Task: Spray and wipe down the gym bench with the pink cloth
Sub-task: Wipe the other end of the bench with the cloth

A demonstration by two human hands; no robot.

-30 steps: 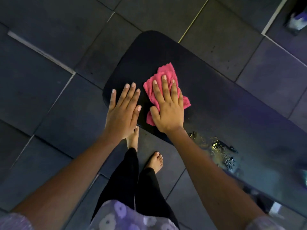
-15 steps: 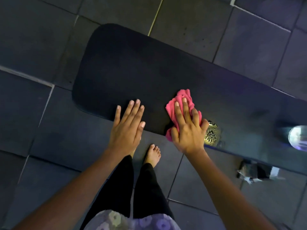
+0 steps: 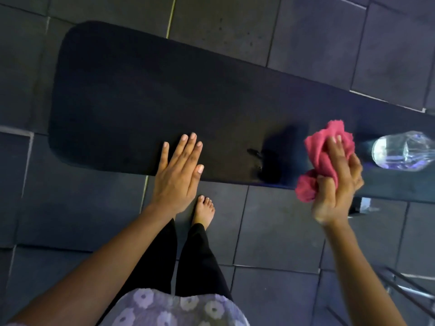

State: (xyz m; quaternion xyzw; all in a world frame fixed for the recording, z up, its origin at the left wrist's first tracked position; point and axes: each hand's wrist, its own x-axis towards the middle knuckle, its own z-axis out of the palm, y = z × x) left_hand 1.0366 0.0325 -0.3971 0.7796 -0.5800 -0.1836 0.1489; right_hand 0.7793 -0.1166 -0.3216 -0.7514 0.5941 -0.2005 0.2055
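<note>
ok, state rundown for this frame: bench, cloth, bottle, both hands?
Black padded gym bench: mostly dry-looking, small wet patch near front edge.
Crumpled pink cloth: bunched in right hand, whether it touches the pad is unclear.
Clear plastic bottle: on the bench, cut off by frame edge.
Left hand: flat, fingers on bench edge.
Right hand: gripping the cloth.

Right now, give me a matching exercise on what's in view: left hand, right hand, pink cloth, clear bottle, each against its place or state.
Things:
1. left hand
2. right hand
3. pink cloth
4. clear bottle

States:
A. lying on the gym bench at the right edge of the view
B. bunched up, lifted off the pad
C. flat, fingers spread on the bench's near edge
D. closed around the fabric

Pairs: 1-C, 2-D, 3-B, 4-A
</note>
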